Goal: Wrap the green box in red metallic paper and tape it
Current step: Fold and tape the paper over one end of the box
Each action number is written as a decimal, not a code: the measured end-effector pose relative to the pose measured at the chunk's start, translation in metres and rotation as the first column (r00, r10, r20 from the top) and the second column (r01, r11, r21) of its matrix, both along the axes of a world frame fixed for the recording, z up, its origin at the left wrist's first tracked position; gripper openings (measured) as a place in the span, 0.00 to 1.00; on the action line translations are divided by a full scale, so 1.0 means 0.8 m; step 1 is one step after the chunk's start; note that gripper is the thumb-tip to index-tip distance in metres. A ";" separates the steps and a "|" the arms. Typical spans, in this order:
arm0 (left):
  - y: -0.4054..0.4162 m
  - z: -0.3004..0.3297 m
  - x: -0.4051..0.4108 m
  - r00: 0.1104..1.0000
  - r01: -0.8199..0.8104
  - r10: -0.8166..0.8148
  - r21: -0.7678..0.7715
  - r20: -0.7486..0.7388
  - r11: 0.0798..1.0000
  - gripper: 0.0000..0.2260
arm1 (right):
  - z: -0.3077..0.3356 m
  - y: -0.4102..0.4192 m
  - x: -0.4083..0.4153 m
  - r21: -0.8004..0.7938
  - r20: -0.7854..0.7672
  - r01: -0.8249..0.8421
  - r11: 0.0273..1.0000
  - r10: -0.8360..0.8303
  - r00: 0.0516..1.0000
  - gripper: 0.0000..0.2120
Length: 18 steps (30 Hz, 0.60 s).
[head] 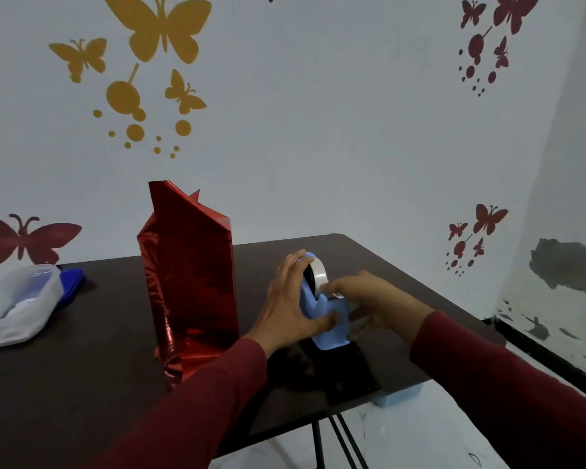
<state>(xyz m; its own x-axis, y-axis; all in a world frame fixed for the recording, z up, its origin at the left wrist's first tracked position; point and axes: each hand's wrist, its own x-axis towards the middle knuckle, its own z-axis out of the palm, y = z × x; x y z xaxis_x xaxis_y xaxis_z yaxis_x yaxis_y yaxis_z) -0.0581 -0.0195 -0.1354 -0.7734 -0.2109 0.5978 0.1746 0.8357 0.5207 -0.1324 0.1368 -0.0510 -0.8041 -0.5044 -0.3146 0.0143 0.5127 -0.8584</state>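
A tall box covered in red metallic paper [190, 275] stands upright on the dark table [82, 367], its top paper ends sticking up unfolded; no green shows. Right of it sits a light blue tape dispenser [329, 319] with a roll of clear tape [317, 274]. My left hand [288, 299] grips the dispenser's left side, thumb along its base. My right hand [362, 296] pinches the tape end at the dispenser's cutter.
A clear plastic container [21, 302] with a blue lid [70, 286] beside it stands at the table's left. The table's right edge runs close behind my right forearm. A light blue object [398, 396] sits below that edge. Walls with butterfly stickers close in behind.
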 end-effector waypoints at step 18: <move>-0.004 -0.006 -0.001 0.998 0.070 -0.070 -0.043 -0.005 0.997 0.47 | -0.039 0.020 0.018 -0.518 0.226 0.190 0.834 -0.081 0.971 0.10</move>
